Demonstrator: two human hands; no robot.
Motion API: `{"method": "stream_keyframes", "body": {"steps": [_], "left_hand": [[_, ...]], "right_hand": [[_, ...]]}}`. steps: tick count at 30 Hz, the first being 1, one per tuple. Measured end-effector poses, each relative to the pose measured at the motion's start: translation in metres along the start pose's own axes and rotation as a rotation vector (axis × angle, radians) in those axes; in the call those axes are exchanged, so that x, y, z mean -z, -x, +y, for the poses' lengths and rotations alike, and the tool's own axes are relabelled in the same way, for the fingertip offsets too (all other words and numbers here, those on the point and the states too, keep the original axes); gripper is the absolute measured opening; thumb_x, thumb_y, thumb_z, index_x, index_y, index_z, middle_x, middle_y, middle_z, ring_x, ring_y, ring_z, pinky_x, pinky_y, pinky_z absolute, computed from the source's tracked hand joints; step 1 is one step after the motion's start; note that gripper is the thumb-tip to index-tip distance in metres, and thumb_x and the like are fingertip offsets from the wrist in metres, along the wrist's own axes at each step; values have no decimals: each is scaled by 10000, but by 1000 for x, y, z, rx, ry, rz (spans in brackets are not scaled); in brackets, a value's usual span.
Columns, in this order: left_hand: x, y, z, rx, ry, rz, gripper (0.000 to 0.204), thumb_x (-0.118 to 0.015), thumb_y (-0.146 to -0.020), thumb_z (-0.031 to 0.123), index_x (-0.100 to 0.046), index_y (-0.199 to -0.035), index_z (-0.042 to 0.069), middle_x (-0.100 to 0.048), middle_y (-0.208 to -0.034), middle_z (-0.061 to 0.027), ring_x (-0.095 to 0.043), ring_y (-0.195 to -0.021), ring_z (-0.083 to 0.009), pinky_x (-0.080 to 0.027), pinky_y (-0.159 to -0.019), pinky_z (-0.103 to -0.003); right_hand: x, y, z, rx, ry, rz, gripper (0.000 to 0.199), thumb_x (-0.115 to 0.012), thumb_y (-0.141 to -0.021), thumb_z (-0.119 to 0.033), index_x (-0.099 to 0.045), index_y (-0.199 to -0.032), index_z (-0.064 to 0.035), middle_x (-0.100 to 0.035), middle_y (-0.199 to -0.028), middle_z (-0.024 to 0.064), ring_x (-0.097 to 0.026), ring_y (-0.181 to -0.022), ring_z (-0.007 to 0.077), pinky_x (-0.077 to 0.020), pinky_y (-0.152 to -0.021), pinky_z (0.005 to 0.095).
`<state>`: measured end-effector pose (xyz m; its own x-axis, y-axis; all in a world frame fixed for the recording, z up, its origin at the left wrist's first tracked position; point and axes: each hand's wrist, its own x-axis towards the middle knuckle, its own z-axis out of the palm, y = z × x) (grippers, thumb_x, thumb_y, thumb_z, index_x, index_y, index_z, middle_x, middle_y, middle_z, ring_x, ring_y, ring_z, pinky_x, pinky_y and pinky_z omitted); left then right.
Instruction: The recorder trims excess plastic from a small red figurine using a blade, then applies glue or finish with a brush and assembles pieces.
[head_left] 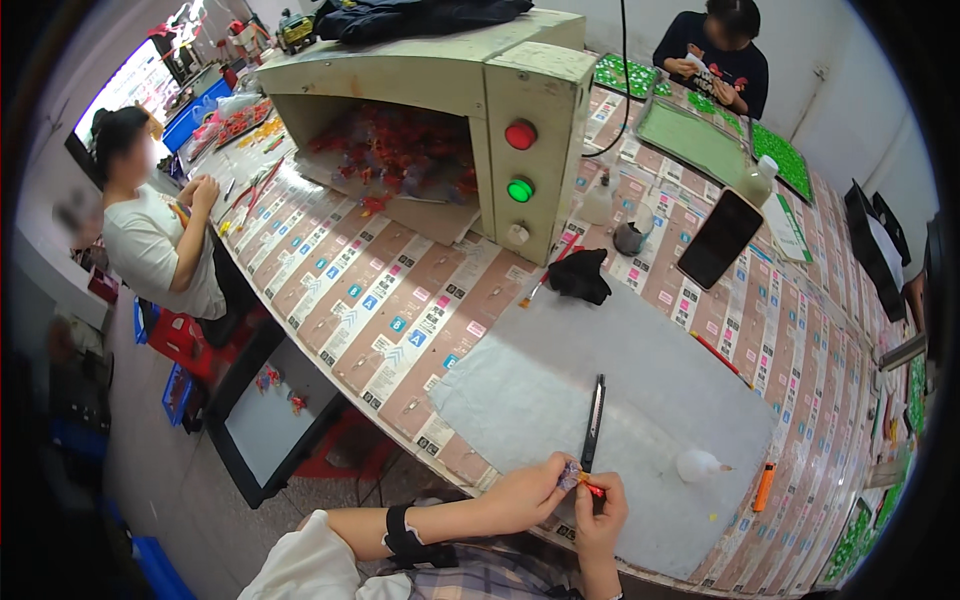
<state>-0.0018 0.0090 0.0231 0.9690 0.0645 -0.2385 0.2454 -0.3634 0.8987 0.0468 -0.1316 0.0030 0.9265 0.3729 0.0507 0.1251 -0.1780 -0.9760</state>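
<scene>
A: Where the bench's near edge runs, left hand (520,495) and right hand (598,515) meet, fingers pinched on one small red piece (583,484). Progress?

B: Piece in work, seemingly unfinished. Knife (594,408) just beyond; mat (640,390) mostly bare. Farther: glove (580,274), phone (720,238), machine (440,110) with red pieces inside.

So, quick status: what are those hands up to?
Both hands pinch a small red piece. Utility knife lies just beyond. Nothing between.
</scene>
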Motion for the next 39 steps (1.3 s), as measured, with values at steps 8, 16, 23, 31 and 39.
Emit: {"method": "stream_keyframes", "body": {"steps": [8, 16, 23, 31, 39], "left_hand": [[0, -2, 2, 38, 21, -31, 281, -453, -894, 163, -346, -1097, 1, -576, -780, -250, -562, -735, -444, -419, -631, -503], [-2, -1, -2, 32, 2, -14, 298, -413, -936, 236, -363, -1155, 41, -600, -829, -225, -585, -757, -417, -442, -633, -469], [-5, -2, -2, 20, 38, 5, 285, -425, -923, 213, -362, -1118, 15, -587, -784, -241, -568, -732, -435, -424, -625, -492], [-5, -1, -4, 1, 16, 9, 303, -406, -940, 256, -366, -1139, 32, -593, -763, -232, -576, -719, -428, -433, -618, -486], [-5, -1, -3, 8, 37, 8, 304, -402, -942, 262, -360, -1136, 31, -601, -810, -218, -584, -749, -411, -442, -633, -464]], "right_hand": [[0, 2, 2, 1, -14, 13, 77, -591, -773, 6, -536, -827, 4, -520, -746, 80, -497, -679, 161, -402, -633, 263], [-1, 2, 0, -24, -47, 17, 62, -581, -783, 5, -529, -817, 4, -502, -738, 65, -474, -677, 143, -384, -632, 252], [4, 4, 5, -41, -21, -50, 61, -554, -855, -35, -501, -879, -17, -492, -806, 3, -434, -733, 60, -360, -658, 198], [1, 7, 1, -3, -64, -42, 75, -554, -891, -63, -535, -939, -9, -523, -823, 15, -471, -749, 96, -404, -694, 222], [2, 7, 10, 8, -66, -38, 94, -561, -889, -75, -542, -947, -3, -536, -837, 24, -484, -752, 101, -418, -696, 233]]}}
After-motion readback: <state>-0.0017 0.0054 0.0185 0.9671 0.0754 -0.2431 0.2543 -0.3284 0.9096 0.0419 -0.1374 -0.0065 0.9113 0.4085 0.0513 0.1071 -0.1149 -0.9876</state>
